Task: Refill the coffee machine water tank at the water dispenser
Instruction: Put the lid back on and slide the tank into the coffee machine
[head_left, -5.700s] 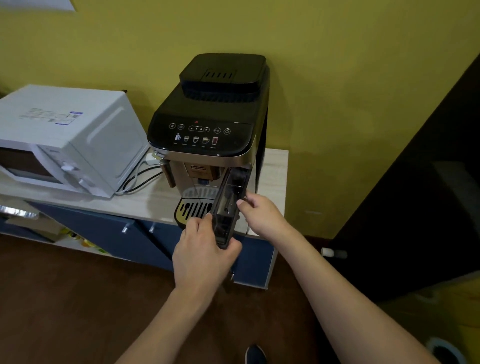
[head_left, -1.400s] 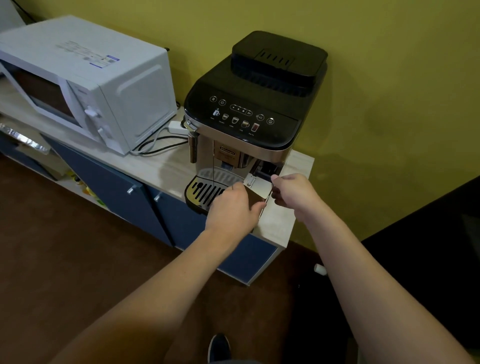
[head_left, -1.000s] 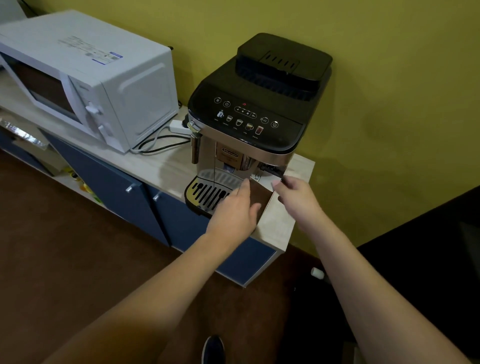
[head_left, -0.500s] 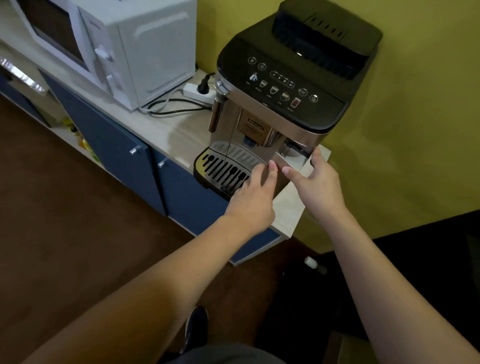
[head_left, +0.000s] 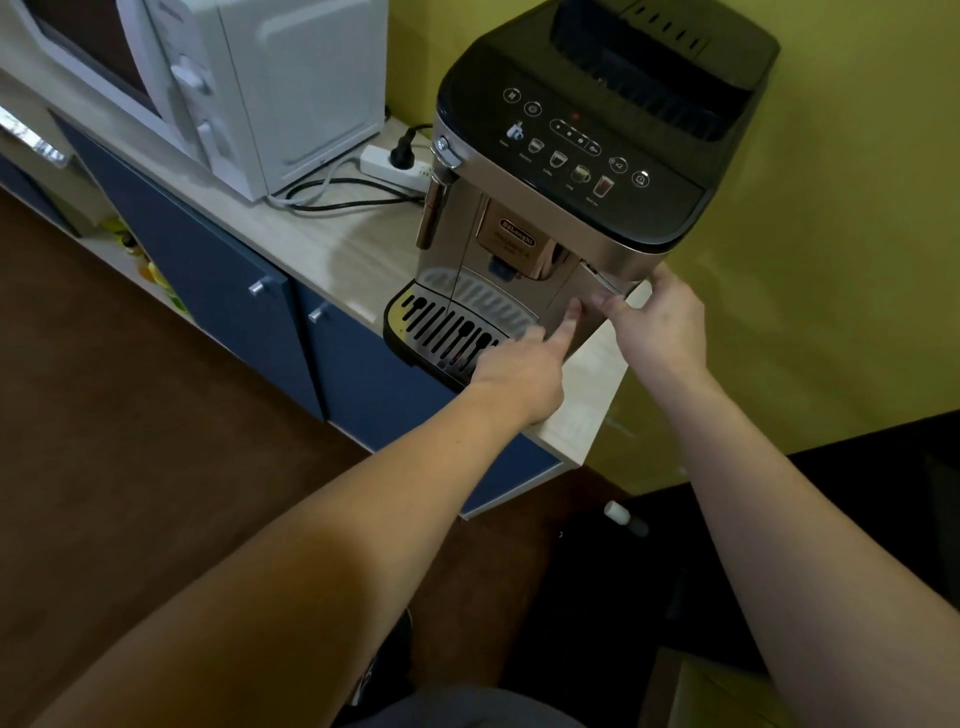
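Both hands press the water tank (head_left: 574, 299) flat into the coffee machine (head_left: 582, 150). The left grip (head_left: 524, 364) is spread; the right grip (head_left: 657, 325) is spread too. It looks nearly finished, just the last push.

Both hands, left (head_left: 524, 364) and right (head_left: 657, 322), press the water tank (head_left: 576, 306) front on the coffee machine (head_left: 571, 156).
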